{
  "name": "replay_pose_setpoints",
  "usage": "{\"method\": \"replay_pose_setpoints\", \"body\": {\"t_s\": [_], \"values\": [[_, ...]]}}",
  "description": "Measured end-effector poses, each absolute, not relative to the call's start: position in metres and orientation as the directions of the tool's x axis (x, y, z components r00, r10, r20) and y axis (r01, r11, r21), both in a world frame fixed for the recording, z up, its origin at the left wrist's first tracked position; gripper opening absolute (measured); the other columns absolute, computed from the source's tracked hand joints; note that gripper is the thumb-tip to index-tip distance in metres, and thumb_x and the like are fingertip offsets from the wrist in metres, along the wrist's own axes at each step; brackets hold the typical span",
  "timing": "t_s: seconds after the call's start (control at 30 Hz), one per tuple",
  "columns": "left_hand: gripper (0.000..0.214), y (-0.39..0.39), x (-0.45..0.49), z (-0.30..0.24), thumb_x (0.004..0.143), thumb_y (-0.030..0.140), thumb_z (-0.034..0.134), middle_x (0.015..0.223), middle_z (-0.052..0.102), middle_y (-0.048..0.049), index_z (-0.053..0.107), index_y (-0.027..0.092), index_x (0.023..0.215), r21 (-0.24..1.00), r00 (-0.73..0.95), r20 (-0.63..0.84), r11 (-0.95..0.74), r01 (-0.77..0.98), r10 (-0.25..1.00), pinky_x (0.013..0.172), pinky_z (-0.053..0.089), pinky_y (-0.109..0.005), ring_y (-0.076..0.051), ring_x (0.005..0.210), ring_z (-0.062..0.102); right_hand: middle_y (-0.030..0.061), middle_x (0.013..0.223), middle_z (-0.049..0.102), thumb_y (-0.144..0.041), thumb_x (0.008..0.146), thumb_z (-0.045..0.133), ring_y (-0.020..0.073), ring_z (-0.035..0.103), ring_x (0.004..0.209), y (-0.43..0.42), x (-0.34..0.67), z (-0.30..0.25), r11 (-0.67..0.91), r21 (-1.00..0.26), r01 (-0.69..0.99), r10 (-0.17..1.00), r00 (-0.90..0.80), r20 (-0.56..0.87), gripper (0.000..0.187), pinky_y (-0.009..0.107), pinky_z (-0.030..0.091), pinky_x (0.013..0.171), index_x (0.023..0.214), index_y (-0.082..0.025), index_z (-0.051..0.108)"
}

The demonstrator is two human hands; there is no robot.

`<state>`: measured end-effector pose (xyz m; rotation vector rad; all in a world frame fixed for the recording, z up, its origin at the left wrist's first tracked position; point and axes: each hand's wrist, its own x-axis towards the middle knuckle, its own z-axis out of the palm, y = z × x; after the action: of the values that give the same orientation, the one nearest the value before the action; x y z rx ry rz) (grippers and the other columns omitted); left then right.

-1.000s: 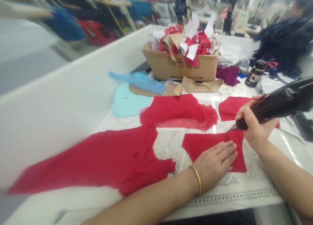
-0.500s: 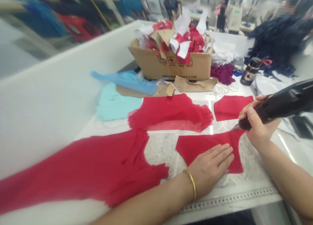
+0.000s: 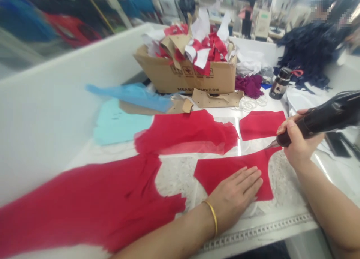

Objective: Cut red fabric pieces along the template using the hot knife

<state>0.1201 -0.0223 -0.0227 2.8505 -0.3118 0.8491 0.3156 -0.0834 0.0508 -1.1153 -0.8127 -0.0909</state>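
Note:
My left hand (image 3: 239, 191), with a yellow bangle at the wrist, lies flat with its fingers stretched out on a cut red cloth piece (image 3: 208, 172). My right hand (image 3: 299, 142) is wrapped round a thick black handheld tool (image 3: 323, 114) with a narrow, pointed metal tip. That tip is at the upper right edge of the same cloth piece; whether it touches the cloth I cannot tell. Beyond it lie a smaller red piece (image 3: 263, 126) and a larger ragged-edged red piece (image 3: 185, 133). A long red cloth (image 3: 92, 202) spreads over the left side.
A cardboard box (image 3: 194, 77) full of red and white scraps stands at the back. Light-blue cloth (image 3: 120, 120) and brown card (image 3: 216, 99) lie before it. To the right are a black bottle (image 3: 280, 84) and a dark phone-like object (image 3: 337, 144). A measuring tape (image 3: 261, 229) runs along the front edge.
The whole scene has shifted slightly left in view as the camera turned. My left hand stays flat on the red piece, and the tool's tip remains near the same corner.

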Motion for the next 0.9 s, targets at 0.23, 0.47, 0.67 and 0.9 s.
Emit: {"method": "replay_pose_setpoints", "body": {"t_s": [0.23, 0.47, 0.67, 0.9], "values": [[0.032, -0.022, 0.119, -0.026, 0.106, 0.017, 0.042, 0.131, 0.069, -0.0174, 0.060, 0.007, 0.131, 0.126, 0.847, 0.510, -0.961, -0.247, -0.151, 0.114, 0.051, -0.043, -0.024, 0.132, 0.061, -0.0090, 0.062, 0.060, -0.020, 0.080, 0.072, 0.0120, 0.061, 0.047, -0.082, 0.319, 0.044, 0.445, -0.774, 0.450, 0.310, 0.733, 0.605, 0.022, 0.028, 0.052, 0.050, 0.093, -0.023, 0.055], [0.032, -0.021, 0.119, -0.025, 0.106, 0.016, 0.040, 0.129, 0.070, -0.0163, 0.061, 0.007, 0.128, 0.096, 0.829, 0.535, -0.963, -0.251, -0.163, 0.111, 0.053, -0.042, -0.025, 0.128, 0.064, -0.0092, 0.060, 0.059, -0.020, 0.077, 0.071, 0.0122, 0.059, 0.045, -0.084, 0.328, 0.053, 0.423, -0.750, 0.508, 0.240, 0.735, 0.634, 0.024, 0.028, 0.050, 0.048, 0.096, -0.023, 0.056], [0.033, -0.020, 0.120, -0.025, 0.106, 0.016, 0.039, 0.129, 0.070, -0.0166, 0.062, 0.007, 0.128, 0.095, 0.829, 0.533, -0.962, -0.258, -0.170, 0.110, 0.054, -0.042, -0.024, 0.127, 0.064, -0.0093, 0.059, 0.059, -0.019, 0.077, 0.068, 0.0126, 0.058, 0.043, -0.085, 0.336, 0.051, 0.342, -0.789, 0.510, 0.241, 0.764, 0.598, 0.022, 0.029, 0.050, 0.047, 0.094, -0.023, 0.055], [0.027, -0.020, 0.118, -0.013, 0.104, 0.012, 0.042, 0.119, 0.074, -0.0125, 0.065, 0.009, 0.118, 0.096, 0.770, 0.636, -0.984, -0.147, -0.052, 0.103, 0.058, -0.038, -0.023, 0.115, 0.068, -0.0087, 0.058, 0.058, -0.021, 0.077, 0.068, 0.0133, 0.056, 0.041, -0.085, 0.336, 0.050, 0.290, -0.793, 0.536, 0.239, 0.762, 0.602, 0.021, 0.030, 0.048, 0.044, 0.091, -0.024, 0.052]]}}
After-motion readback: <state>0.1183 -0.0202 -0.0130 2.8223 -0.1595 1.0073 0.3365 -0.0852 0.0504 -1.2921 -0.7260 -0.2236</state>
